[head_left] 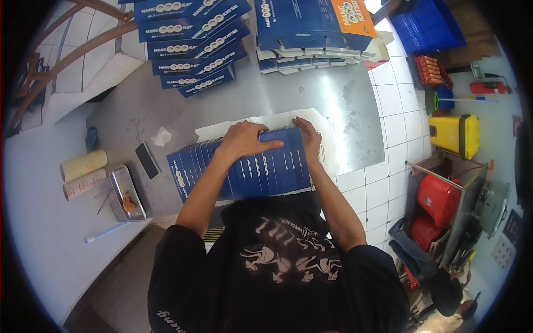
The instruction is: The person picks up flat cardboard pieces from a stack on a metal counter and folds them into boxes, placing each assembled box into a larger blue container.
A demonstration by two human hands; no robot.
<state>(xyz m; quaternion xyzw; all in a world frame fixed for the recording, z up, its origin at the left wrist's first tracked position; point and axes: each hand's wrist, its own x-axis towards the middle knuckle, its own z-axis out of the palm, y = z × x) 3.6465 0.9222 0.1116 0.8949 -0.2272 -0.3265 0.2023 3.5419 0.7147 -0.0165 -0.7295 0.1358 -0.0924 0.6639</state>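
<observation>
A row of overlapping blue cardboard cartons [222, 172] lies on the metal table, close to my body. My left hand [243, 139] rests over the row's far edge, its thumb stretched across the top faces and its fingertips partly hidden. At the row's right end, my right hand [309, 140] holds the last carton from the side, fingers reaching past its far corner. Beneath the row, a sheet of pale cardboard [327, 130] sticks out on the far and right sides.
Folded blue cartons [194, 47] stand stacked at the far left, with flat blue-and-orange cartons [311, 28] beside them. A phone [147, 161], a crumpled tissue [161, 136], two cardboard tubes [83, 165] and a metal tray [121, 180] lie to the left. A yellow bin [458, 136] stands right.
</observation>
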